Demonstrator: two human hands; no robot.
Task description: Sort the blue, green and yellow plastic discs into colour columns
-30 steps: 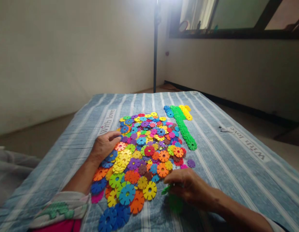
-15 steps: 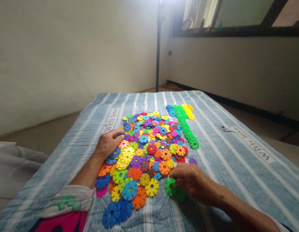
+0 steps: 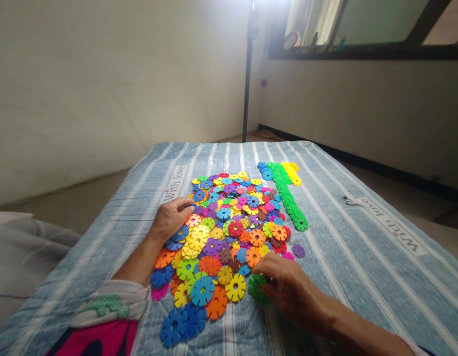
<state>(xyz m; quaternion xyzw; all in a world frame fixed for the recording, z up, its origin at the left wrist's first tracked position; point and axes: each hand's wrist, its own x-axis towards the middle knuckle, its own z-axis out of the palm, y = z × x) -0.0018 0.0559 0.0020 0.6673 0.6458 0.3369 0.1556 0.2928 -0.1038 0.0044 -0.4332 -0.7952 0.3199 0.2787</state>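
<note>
Cloth point(image 3: 343, 247), blue with pale stripes, is spreading out in front of you and carrying everything logged below except the stand. Stand point(image 3: 248, 74), dark and upright, is rising beyond the cloth's far edge. Pile point(image 3: 213, 246) of many-coloured slotted discs is lying mid-cloth, running lengthwise between near and far edges. Your right hand point(image 3: 290, 284) is working beside the pile's right flank, towards the near edge. Your left hand point(image 3: 173, 217) is resting at the pile's left flank, fingers bending inward; whether they are gripping a disc, cannot tell. Green strip point(image 3: 287, 195) is lying to the right of the pile, its wide end pointing to the far edge. Yellow strip point(image 3: 291, 173) is adjoining that end on the right, blue strip point(image 3: 265, 171) on the left. Two blue discs point(image 3: 174, 326) are overlapping at the pile's near end. Green disc point(image 3: 257, 288): your right thumb and fingers are pinching it. Purple disc point(image 3: 299, 250) is lying flat just outside the pile's right flank.
</note>
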